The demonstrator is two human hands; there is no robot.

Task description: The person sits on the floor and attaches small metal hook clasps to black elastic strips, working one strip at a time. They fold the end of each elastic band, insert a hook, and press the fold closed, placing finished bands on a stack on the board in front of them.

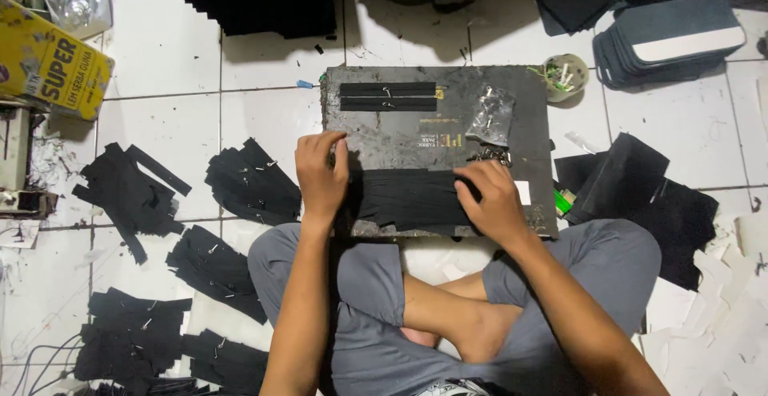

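— Both hands are pressing down flat, fingers spread: the left hand [322, 174] is lying on one end of the black fabric piece [412, 198], the right hand [492, 196] on the other.

— And that fabric is sitting between them on the dark board [416, 128]?

— Yes. Beyond the fingers, two black strips [388, 97] are lying. Left of the left hand, black cut pieces [252, 180] are littering the tiled floor [160, 60].
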